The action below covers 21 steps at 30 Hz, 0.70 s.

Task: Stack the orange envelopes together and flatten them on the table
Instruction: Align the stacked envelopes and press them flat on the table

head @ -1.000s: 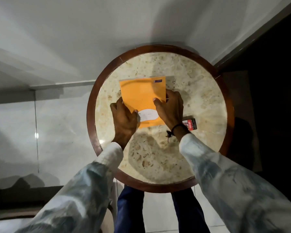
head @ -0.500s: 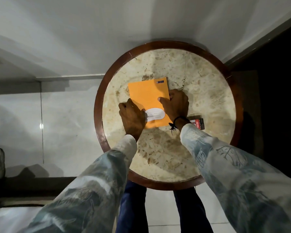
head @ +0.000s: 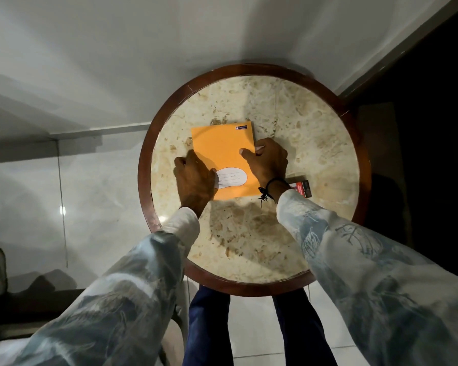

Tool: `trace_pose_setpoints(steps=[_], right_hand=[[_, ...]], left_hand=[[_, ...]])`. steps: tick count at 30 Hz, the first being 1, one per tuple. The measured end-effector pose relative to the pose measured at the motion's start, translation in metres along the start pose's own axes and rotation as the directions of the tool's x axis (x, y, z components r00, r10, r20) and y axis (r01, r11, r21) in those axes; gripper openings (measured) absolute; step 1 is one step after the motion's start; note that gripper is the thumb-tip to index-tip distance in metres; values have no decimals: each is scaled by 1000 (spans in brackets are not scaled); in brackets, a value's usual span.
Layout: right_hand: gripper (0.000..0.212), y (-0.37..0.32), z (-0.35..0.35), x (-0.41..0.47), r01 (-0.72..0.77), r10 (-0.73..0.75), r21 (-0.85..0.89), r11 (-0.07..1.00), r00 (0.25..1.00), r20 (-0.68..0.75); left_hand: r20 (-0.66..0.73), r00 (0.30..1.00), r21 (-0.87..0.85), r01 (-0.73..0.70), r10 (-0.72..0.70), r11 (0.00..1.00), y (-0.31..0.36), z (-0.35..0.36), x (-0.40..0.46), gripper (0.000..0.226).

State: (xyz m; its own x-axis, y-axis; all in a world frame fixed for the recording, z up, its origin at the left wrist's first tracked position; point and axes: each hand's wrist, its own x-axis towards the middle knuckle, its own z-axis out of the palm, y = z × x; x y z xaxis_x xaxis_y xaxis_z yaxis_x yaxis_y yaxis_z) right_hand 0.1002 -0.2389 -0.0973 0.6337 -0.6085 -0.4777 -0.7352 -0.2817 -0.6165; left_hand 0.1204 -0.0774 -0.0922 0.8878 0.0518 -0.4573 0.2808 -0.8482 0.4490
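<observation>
The orange envelopes lie as one flat stack on the round marble table, a white oval label near the stack's front edge. My left hand rests on the stack's left edge and front-left corner, covering part of the label. My right hand grips the right edge, thumb on top of the orange face and fingers curled beside it. How many envelopes lie under the top one is hidden.
A small red and black box lies on the table just right of my right wrist. The table has a dark wooden rim. White tiled floor lies to the left, a dark area to the right.
Both hands have slid slightly along the envelope edges; the left hand now sits further out at the left edge. The stack stays flat on the table. The camera view shifted.
</observation>
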Motion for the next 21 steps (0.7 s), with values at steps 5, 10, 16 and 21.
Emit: trace_pose_setpoints(steps=[5, 10, 16, 21], right_hand=[[33, 36, -57, -29, -2, 1, -3, 1000, 979, -203], [51, 78, -79, -65, -100, 62, -197, 975, 979, -192], [67, 83, -71, -65, -142, 106, -231, 963, 981, -163], [73, 75, -66, -46, -66, 55, -395, 916, 998, -39]], left_hand=[[-122, 920, 228, -340, 374, 912, 16, 5, -16, 66], [172, 893, 334, -449, 415, 829, 26, 28, -15, 68], [211, 897, 386, -441, 388, 810, 21, 38, -10, 71], [243, 898, 425, -439, 367, 791, 21, 38, -8, 72]])
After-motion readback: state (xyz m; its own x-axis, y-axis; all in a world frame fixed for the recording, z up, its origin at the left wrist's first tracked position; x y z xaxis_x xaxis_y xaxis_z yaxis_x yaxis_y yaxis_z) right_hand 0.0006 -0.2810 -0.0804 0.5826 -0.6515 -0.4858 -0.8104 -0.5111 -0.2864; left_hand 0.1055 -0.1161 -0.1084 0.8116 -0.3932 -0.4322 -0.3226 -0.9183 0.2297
